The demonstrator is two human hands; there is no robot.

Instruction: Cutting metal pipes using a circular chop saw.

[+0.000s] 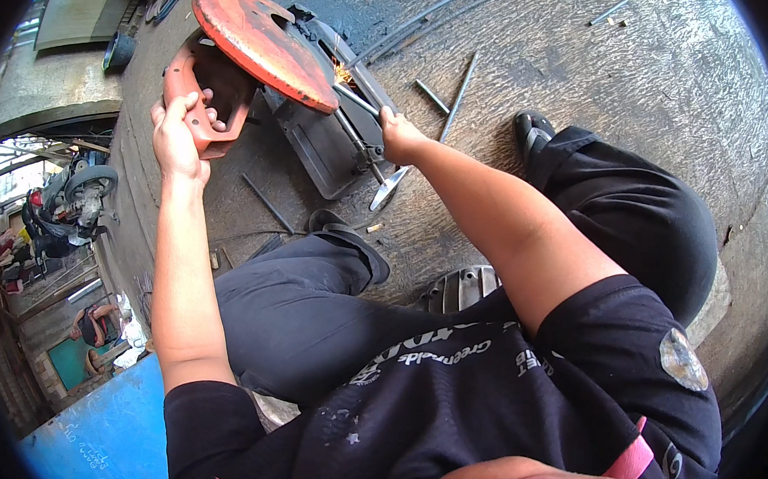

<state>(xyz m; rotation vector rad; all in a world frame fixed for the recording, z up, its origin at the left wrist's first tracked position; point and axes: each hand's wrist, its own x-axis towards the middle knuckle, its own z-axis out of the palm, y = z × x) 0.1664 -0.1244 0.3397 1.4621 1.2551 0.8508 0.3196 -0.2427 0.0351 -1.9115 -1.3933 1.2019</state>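
Observation:
An orange chop saw (268,52) with a worn round guard stands on the floor before me, its dark metal base (311,151) beneath it. My left hand (179,136) is wrapped round the saw's orange loop handle (180,80). Small sparks (343,73) fly beside the guard's lower right edge. My right hand (402,138) is closed on a thin metal rod (358,101), which runs up to the sparks. Below that hand sits the saw's clamp crank (388,189). The guard hides the cutting disc.
Long thin rods (440,20) stretch to the upper right. Cut metal pieces (459,101) lie right of the saw, another rod (267,203) left. My shoes (532,131) flank the base. Far left are a motorcycle (69,199), a blue panel (105,446) and another person (96,324).

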